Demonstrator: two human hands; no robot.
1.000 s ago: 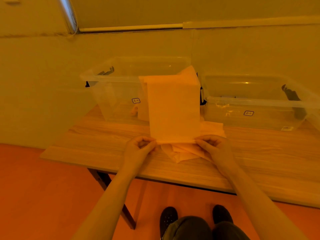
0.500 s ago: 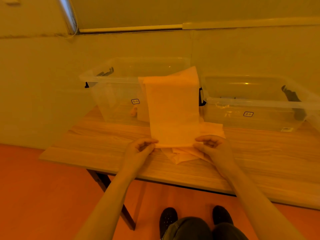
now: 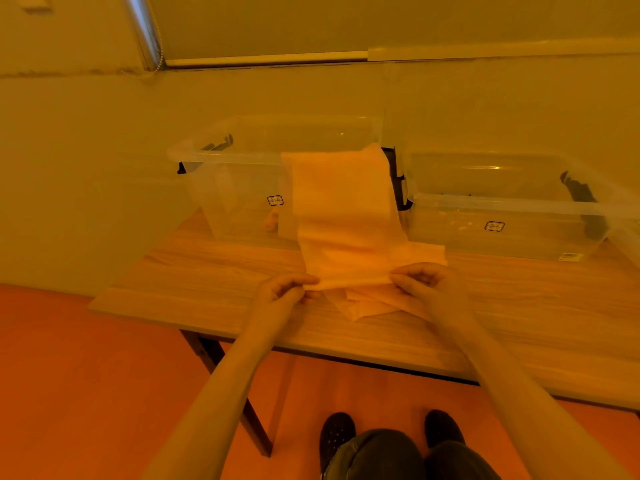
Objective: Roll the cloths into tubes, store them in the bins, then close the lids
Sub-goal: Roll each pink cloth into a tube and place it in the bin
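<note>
A pale folded cloth [image 3: 343,216] stretches from my hands up against the front of the left clear bin [image 3: 239,188], its far end leaning on the bin's right part. My left hand [image 3: 285,289] pinches the cloth's near left corner and my right hand [image 3: 420,280] pinches its near right corner, just above the table. More cloths [image 3: 374,304] lie in a loose pile under and between my hands. The right clear bin [image 3: 502,216] stands open beside the left one. A small roll-like shape shows through the left bin's wall; I cannot tell what it is.
The wooden table [image 3: 519,306] stands against a plain wall, both bins at its back edge. Dark latch handles [image 3: 398,181] sit on the bins' ends. No lids are visible. My shoes [image 3: 337,434] and the orange floor show below the table's front edge.
The cloth's far end has sagged and tilted slightly against the left bin. Both hands keep their grip on the near edge and have barely shifted.
</note>
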